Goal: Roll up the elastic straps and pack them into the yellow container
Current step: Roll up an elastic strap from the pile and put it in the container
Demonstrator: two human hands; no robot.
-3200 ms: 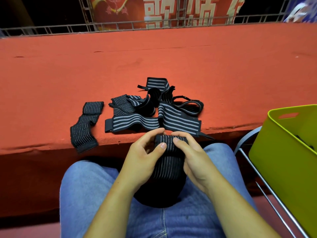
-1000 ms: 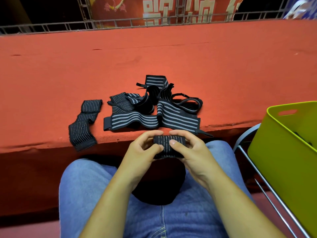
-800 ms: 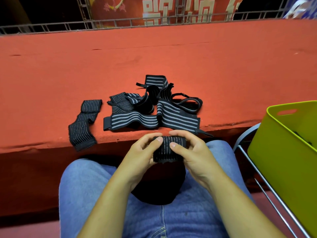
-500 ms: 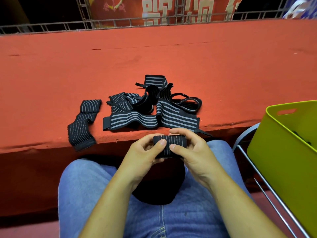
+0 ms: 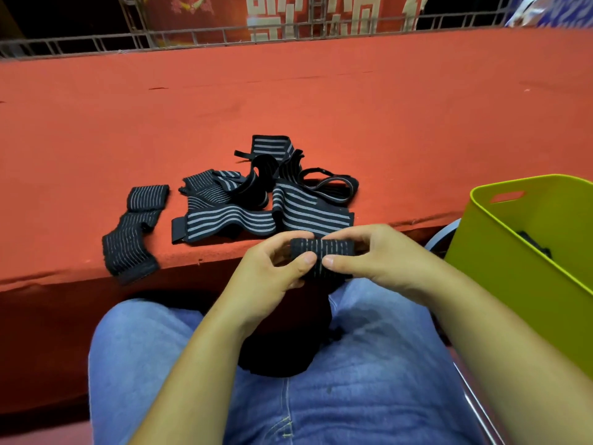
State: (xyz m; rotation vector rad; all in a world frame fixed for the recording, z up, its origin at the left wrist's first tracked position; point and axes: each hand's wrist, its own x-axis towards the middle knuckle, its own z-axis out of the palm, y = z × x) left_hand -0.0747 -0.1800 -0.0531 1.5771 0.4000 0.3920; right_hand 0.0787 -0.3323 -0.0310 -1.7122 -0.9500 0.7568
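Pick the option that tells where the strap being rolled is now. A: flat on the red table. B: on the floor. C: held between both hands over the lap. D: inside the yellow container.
C: the left hand and right hand pinch the rolled strap above the jeans.

My strap roll (image 5: 322,249) is black with thin grey lines. Behind it lie striped black straps (image 5: 231,220) on red cloth (image 5: 321,101); right of it, a yellow-green box (image 5: 500,268).

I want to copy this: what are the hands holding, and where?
A rolled elastic strap. The left hand pinches its left end, the right hand its right end.
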